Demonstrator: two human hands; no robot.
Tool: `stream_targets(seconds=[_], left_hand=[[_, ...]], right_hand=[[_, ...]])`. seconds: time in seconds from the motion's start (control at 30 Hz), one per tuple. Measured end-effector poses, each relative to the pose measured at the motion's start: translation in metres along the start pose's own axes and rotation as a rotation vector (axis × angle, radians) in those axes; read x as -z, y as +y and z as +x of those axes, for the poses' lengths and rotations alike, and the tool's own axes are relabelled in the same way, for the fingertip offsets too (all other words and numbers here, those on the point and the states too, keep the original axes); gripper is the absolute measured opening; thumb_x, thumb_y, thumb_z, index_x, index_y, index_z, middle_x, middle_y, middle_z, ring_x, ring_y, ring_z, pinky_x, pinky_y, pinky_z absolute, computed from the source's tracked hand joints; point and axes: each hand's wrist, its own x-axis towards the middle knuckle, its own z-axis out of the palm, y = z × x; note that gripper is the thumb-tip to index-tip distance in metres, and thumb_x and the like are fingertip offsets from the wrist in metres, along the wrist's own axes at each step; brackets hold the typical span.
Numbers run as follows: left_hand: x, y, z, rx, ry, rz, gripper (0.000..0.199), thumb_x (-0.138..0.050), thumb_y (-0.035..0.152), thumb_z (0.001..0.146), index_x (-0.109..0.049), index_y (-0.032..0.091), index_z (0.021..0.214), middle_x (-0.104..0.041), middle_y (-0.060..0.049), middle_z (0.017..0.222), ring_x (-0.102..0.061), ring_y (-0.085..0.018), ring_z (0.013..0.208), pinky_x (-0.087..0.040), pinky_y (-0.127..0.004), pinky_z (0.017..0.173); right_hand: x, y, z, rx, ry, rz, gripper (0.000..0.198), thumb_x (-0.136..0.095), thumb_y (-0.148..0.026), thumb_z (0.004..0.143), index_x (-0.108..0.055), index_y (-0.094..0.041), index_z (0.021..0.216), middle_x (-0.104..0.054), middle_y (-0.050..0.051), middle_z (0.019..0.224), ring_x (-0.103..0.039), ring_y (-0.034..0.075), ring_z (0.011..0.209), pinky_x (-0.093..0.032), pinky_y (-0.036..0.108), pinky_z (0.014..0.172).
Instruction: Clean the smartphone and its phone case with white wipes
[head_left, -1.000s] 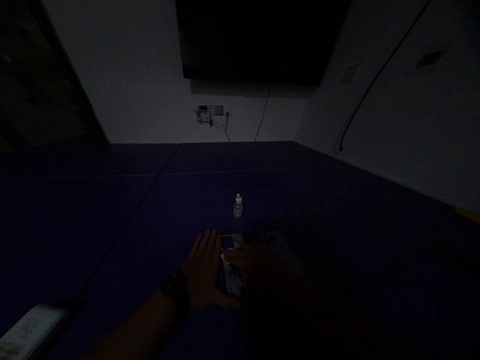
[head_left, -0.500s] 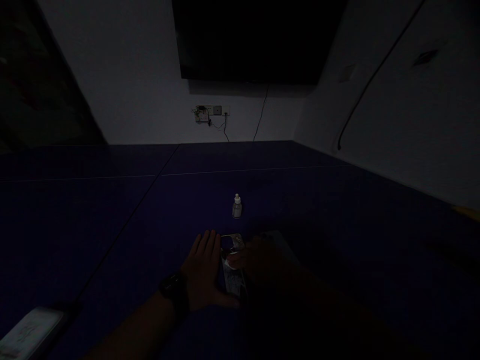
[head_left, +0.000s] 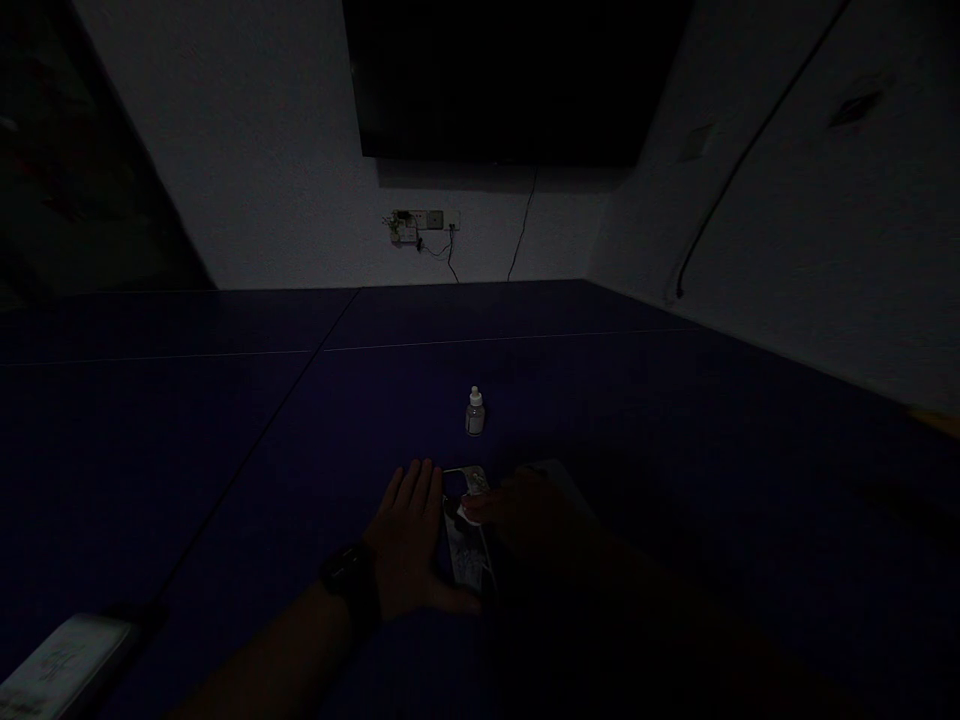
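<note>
A phone case [head_left: 468, 560] with a dark-and-light printed back and a large camera cutout lies flat in front of me. My left hand [head_left: 405, 540], a dark watch on its wrist, rests flat along the case's left edge. Its fingers are stretched out and its thumb lies across the near edge. With its fingertips, my right hand [head_left: 517, 508] presses a small white pad [head_left: 468, 512] onto the case just below the cutout. Whether the pad is cotton or paper is too dark to tell. Beyond the case stands a small clear bottle [head_left: 475, 413] with a white dropper-like cap.
Past my right hand, a flat greyish thing [head_left: 564, 480] is partly hidden. A whitish box or packet [head_left: 64, 660] lies at the lower left. The blue-purple tabletop [head_left: 375, 400] has seams and meets the wall, below a large dark screen [head_left: 510, 80] and wired sockets [head_left: 431, 220].
My right hand has slid the white pad slightly up and to the right on the phone case. The left hand, case and bottle stay in place.
</note>
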Motion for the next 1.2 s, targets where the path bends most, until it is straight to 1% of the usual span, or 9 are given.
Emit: stream_targets(seconds=[0.1,0.2,0.33,0.43,0.6,0.73,0.87,1.0,1.2], left_hand=[[0.0,0.0,0.0,-0.001,0.0,-0.011,0.149,-0.039,0.105,0.049,-0.021,0.002,0.155,-0.019,-0.03,0.16,-0.016,-0.048,0.149,-0.018,-0.061,0.119],[0.0,0.0,0.001,0.008,-0.02,-0.032,0.151,-0.039,0.106,0.047,-0.023,0.0,0.154,-0.018,-0.031,0.16,-0.016,-0.049,0.148,-0.017,-0.062,0.119],[0.002,0.0,0.001,0.006,-0.026,-0.042,0.153,-0.038,0.106,0.047,-0.021,-0.001,0.155,-0.015,-0.031,0.16,-0.015,-0.049,0.148,-0.017,-0.063,0.119],[0.0,-0.001,0.001,-0.004,-0.027,-0.039,0.151,-0.036,0.106,0.049,-0.021,-0.002,0.154,-0.017,-0.032,0.16,-0.014,-0.049,0.148,-0.018,-0.063,0.118],[-0.007,-0.004,0.002,-0.019,0.023,-0.025,0.15,-0.038,0.105,0.049,-0.02,0.001,0.156,-0.018,-0.03,0.16,-0.016,-0.049,0.148,-0.016,-0.063,0.119],[-0.006,-0.003,0.002,-0.002,-0.004,-0.041,0.153,-0.041,0.105,0.047,-0.02,-0.004,0.154,-0.017,-0.032,0.159,-0.015,-0.05,0.148,-0.017,-0.063,0.118],[-0.003,-0.001,0.001,-0.006,0.027,-0.051,0.15,-0.042,0.104,0.048,-0.02,0.001,0.155,-0.018,-0.03,0.16,-0.017,-0.048,0.148,-0.017,-0.062,0.119],[-0.002,0.0,0.001,0.011,0.01,-0.058,0.151,-0.041,0.105,0.047,-0.022,0.001,0.155,-0.018,-0.031,0.16,-0.017,-0.049,0.148,-0.017,-0.062,0.119],[-0.003,-0.001,0.001,0.002,0.014,-0.036,0.148,-0.043,0.103,0.049,-0.02,0.003,0.156,-0.018,-0.029,0.161,-0.017,-0.047,0.149,-0.017,-0.06,0.12]], right_hand=[[0.0,-0.003,0.001,0.062,-0.032,0.089,0.043,-0.051,-0.017,0.091,-0.059,-0.021,0.133,-0.068,0.009,0.129,-0.068,0.022,0.094,-0.045,0.034,0.078],[0.006,-0.003,0.003,0.124,-0.096,0.144,0.038,-0.053,-0.018,0.09,-0.064,-0.025,0.126,-0.073,0.006,0.12,-0.068,0.021,0.095,-0.045,0.033,0.078],[0.016,0.0,0.003,-0.007,-0.142,0.068,0.037,-0.052,-0.017,0.091,-0.064,-0.028,0.124,-0.075,0.006,0.113,-0.07,0.022,0.089,-0.043,0.035,0.081],[0.014,-0.003,0.004,-0.007,-0.138,0.069,0.039,-0.05,-0.016,0.092,-0.06,-0.025,0.129,-0.072,0.008,0.122,-0.07,0.022,0.092,-0.043,0.035,0.079],[0.013,-0.003,0.001,0.064,-0.126,0.157,0.036,-0.051,-0.016,0.09,-0.065,-0.029,0.121,-0.072,0.002,0.124,-0.069,0.022,0.097,-0.045,0.037,0.082],[0.037,0.012,-0.016,-0.075,-0.047,0.202,0.041,-0.048,-0.009,0.087,-0.069,-0.025,0.119,-0.072,0.006,0.123,-0.069,0.022,0.096,-0.047,0.038,0.087],[0.056,0.023,-0.04,-0.078,0.016,0.343,0.048,-0.046,-0.008,0.085,-0.066,-0.023,0.126,-0.071,0.008,0.123,-0.068,0.022,0.102,-0.051,0.038,0.091],[0.039,0.015,-0.055,-0.074,0.04,0.465,0.049,-0.047,-0.011,0.086,-0.062,-0.022,0.132,-0.065,0.01,0.134,-0.061,0.023,0.12,-0.048,0.042,0.1],[-0.003,0.0,-0.044,-0.132,-0.019,0.428,0.047,-0.045,-0.012,0.089,-0.062,-0.023,0.132,-0.071,0.01,0.122,-0.068,0.021,0.097,-0.051,0.036,0.087]])
